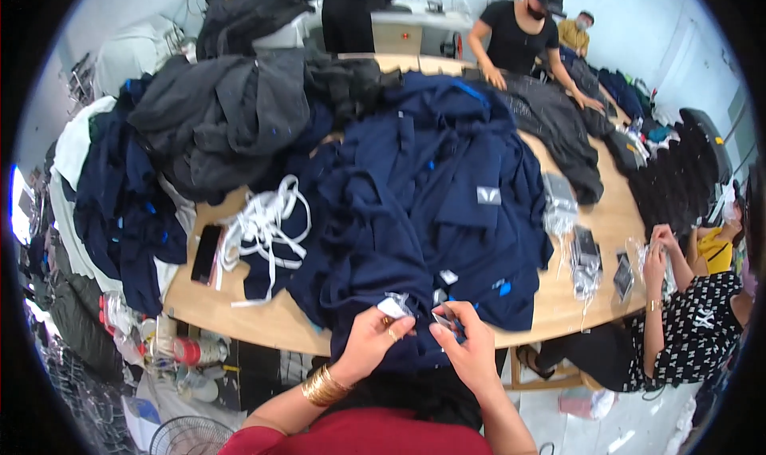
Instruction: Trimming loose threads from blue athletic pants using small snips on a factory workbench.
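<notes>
At the near edge of the table (263, 327), the left hand (373, 339) pinches a small clear packet (395, 305) between thumb and fingers, closed on it. The right hand (471, 345) is closed on a small dark tag (444, 319) just to the packet's right. Both rest against the near hem of the navy garment (415, 215), which lies straight ahead and runs away toward the far side. A bundle of white cords (263, 227) lies to the left, well apart.

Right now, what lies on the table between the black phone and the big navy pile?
A tangle of white cords lies between the black phone and the navy garments, in the head view.
</notes>
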The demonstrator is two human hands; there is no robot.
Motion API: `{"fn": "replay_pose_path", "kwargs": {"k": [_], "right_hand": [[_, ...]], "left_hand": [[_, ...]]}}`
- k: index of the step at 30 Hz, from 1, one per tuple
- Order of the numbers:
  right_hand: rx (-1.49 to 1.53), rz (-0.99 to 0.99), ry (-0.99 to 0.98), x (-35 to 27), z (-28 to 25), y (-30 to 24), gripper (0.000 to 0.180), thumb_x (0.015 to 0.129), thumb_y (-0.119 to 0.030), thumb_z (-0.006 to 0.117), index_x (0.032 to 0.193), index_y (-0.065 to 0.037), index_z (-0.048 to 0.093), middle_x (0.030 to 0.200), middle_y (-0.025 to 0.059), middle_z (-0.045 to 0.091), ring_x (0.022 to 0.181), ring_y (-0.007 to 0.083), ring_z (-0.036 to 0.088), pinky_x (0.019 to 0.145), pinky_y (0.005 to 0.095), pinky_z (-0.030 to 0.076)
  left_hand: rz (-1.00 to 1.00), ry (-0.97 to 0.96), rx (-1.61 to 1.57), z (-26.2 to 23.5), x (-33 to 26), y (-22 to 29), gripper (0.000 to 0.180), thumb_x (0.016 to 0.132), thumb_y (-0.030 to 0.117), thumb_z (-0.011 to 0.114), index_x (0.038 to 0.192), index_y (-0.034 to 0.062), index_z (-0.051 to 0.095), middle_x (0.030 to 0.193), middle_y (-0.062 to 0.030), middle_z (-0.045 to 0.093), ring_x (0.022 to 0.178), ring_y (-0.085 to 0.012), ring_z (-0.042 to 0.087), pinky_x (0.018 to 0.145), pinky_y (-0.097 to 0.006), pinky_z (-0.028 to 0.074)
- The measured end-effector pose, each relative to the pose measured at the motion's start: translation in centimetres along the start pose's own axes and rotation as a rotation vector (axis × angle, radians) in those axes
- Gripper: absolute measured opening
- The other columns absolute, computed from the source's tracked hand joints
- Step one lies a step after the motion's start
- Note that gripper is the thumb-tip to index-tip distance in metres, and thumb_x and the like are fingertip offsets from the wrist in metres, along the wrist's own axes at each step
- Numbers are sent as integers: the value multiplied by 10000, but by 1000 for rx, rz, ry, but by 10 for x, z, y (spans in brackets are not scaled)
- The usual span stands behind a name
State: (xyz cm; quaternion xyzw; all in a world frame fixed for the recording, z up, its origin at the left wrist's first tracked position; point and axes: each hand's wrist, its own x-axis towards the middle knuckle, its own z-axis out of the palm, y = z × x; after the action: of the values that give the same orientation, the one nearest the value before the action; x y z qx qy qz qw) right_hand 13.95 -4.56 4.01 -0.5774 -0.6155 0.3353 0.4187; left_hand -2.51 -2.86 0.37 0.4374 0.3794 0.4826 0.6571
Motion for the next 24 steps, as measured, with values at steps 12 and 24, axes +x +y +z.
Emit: {"fn": "replay_pose_path", "kwargs": {"k": [12, 24], "right_hand": [[217, 84, -111, 16, 12, 18, 183, 798, -137, 660, 805, 19, 563, 630, -6, 483, 605, 59, 409, 560, 212, 353], [190, 170, 8, -3, -7, 37, 174, 788, -100, 657, 758, 19, 535, 642, 17, 484, 607, 80, 426, 573, 223, 364]], "left_hand": [[-200, 78, -312, -11, 4, -7, 150, 906, 194, 524, 957, 73, 598, 888, 13, 613, 817, -76, 555, 723, -247, 440], [-240, -49, -287, -12, 8, -17, 172, 874, 141, 560, 949, 2, 628, 921, -67, 648, 831, -140, 611, 772, -289, 473]]}}
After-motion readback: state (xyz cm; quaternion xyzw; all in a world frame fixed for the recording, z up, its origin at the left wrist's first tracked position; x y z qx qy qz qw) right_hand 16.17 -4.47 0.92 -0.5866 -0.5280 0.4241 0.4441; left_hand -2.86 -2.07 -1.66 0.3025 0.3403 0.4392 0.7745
